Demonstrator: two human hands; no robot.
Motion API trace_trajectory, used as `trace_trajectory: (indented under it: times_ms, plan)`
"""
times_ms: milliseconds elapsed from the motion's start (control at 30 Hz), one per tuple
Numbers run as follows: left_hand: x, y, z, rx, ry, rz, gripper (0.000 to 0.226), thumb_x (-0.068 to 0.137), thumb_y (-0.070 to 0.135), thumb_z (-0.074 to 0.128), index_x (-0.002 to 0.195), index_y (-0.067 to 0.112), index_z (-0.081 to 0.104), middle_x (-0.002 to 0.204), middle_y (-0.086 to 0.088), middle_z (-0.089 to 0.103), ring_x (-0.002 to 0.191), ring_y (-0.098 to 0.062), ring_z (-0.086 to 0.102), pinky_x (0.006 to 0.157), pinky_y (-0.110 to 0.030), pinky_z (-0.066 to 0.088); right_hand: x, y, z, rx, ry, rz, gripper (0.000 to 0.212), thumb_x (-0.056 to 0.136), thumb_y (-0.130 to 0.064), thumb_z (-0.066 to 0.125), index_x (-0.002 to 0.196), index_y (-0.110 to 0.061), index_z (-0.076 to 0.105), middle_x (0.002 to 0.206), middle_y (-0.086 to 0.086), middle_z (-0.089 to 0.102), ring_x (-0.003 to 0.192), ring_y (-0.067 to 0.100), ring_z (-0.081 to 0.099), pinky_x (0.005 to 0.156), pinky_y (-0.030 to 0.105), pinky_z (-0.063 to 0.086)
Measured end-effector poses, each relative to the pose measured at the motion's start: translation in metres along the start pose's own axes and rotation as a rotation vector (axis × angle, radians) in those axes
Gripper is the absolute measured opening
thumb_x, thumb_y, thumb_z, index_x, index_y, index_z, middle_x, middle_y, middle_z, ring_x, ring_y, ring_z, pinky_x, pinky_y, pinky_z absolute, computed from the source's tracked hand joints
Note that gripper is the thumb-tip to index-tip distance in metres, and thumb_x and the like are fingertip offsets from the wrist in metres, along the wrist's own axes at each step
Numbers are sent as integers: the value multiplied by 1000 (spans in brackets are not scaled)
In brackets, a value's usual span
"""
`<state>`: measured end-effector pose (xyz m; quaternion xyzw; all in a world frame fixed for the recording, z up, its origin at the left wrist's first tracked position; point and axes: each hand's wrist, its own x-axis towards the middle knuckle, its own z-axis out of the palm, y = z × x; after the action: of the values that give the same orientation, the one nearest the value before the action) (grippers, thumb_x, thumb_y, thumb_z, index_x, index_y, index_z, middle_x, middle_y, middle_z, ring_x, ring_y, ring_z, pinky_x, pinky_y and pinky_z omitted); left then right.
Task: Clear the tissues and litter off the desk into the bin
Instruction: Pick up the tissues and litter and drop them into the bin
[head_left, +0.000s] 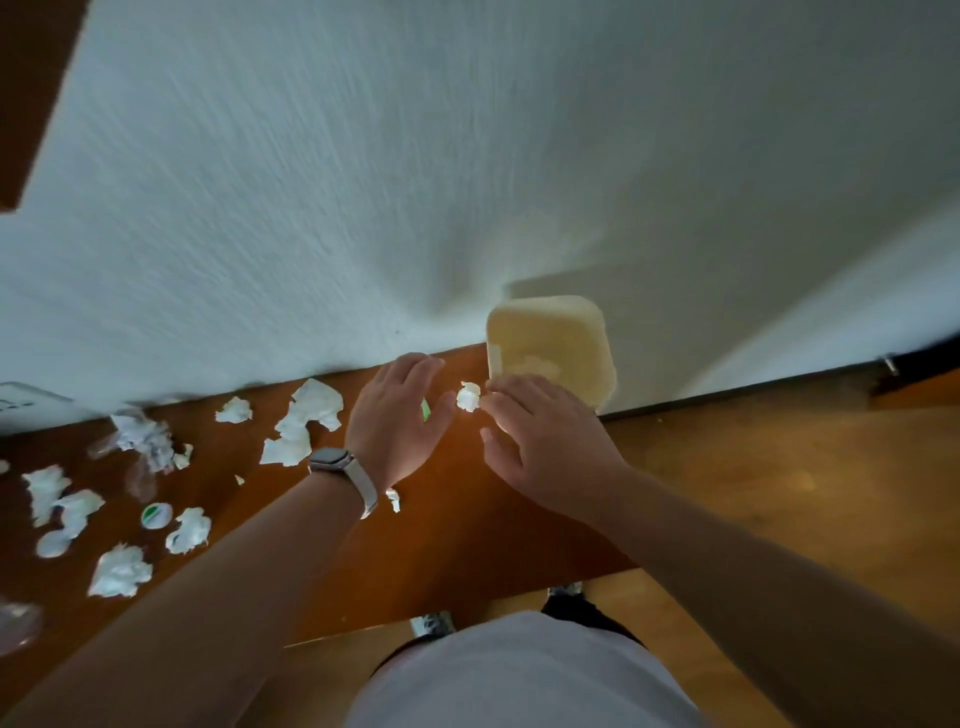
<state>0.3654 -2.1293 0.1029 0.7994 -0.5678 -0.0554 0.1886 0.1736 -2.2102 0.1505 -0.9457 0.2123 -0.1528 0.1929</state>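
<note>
- One cream-coloured bin (556, 338) stands on the floor (753, 467) against the white wall (415, 156), just past the right end of the table (457, 545); we see something pale lying at its bottom, too blurred to name.
- Our right hand (540, 441) reaches forward over the table's far right corner, palm down, with its fingertips touching a small crumpled tissue (468, 397) near the bin's rim; we cannot tell whether it pinches the tissue or only pushes it.
- Our left hand (395, 415) hovers palm down just left of that tissue, fingers loosely spread and holding nothing, and a watch (337, 470) with a pale strap sits on its wrist.
- A green scrap (426, 409) shows on the table between the two hands.
- We count roughly ten more white tissues and scraps scattered across the left part of the table, the largest being a torn sheet (304, 421) just left of our left hand and a crumpled wad (120, 571) near the front edge.
- One small round white-and-green lid (157, 515) lies among them.
- One tiny white scrap (393, 500) lies just beside our left wrist.
</note>
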Motion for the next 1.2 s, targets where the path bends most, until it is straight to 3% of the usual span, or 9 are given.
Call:
trace_trajectory:
  times_ms: [133, 233, 433, 567, 733, 900, 1067, 1200]
  plan:
    - [-13, -35, 8, 36, -53, -64, 42, 92, 38, 58, 129, 19, 53, 129, -1, 58, 119, -21, 52, 88, -33, 48, 6, -24, 36, 64, -100, 5, 35, 92, -32, 52, 122, -14, 54, 127, 4, 55, 118, 16, 49, 97, 29, 40]
    - [-19, -52, 14, 48, -137, -110, 47, 90, 39, 60, 132, 21, 50, 134, 0, 55, 124, -21, 49, 92, -36, 50, 14, -27, 70, 29, -177, 89, 44, 91, -33, 55, 129, -12, 47, 137, 9, 45, 127, 23, 41, 101, 36, 41]
    - [-25, -80, 31, 83, -334, -113, 68, 89, 49, 58, 148, 26, 32, 153, -1, 36, 140, -25, 31, 109, -42, 36, 39, -25, 129, -97, -254, 311, 57, 89, -32, 57, 137, -12, 33, 148, 18, 28, 138, 33, 24, 104, 45, 35]
    - [-31, -93, 40, 154, -409, -26, 69, 87, 56, 56, 147, 35, 28, 156, -1, 28, 142, -28, 26, 110, -48, 34, 57, -13, 150, -123, -304, 504, 65, 90, -29, 55, 144, -13, 22, 153, 19, 10, 142, 36, 9, 109, 49, 29]
    - [-44, -103, 45, 178, -309, 28, 57, 86, 55, 58, 135, 31, 44, 145, -3, 44, 132, -27, 39, 99, -43, 41, 66, -10, 161, -146, -268, 584, 42, 89, -13, 50, 129, -11, 38, 139, 16, 30, 121, 30, 36, 96, 39, 38]
    - [-59, -110, 40, 78, -266, -7, 53, 85, 52, 60, 131, 25, 53, 139, -4, 48, 125, -25, 44, 94, -39, 44, 57, -17, 167, -140, -261, 548, 22, 88, -3, 43, 108, -9, 48, 116, 11, 42, 101, 25, 42, 80, 33, 41]
    - [-69, -108, 22, 7, -206, -32, 55, 83, 48, 64, 130, 22, 54, 137, -4, 50, 119, -25, 49, 85, -35, 49, 45, -29, 159, -137, -252, 517, 13, 89, -12, 48, 101, -13, 52, 103, 4, 48, 91, 19, 49, 70, 29, 41]
    - [-65, -99, 4, -17, -142, -28, 55, 81, 50, 65, 129, 22, 56, 134, -3, 52, 116, -25, 52, 80, -33, 48, 41, -43, 127, -189, -155, 445, 12, 89, -23, 51, 99, -18, 56, 95, -1, 53, 79, 13, 45, 60, 27, 36]
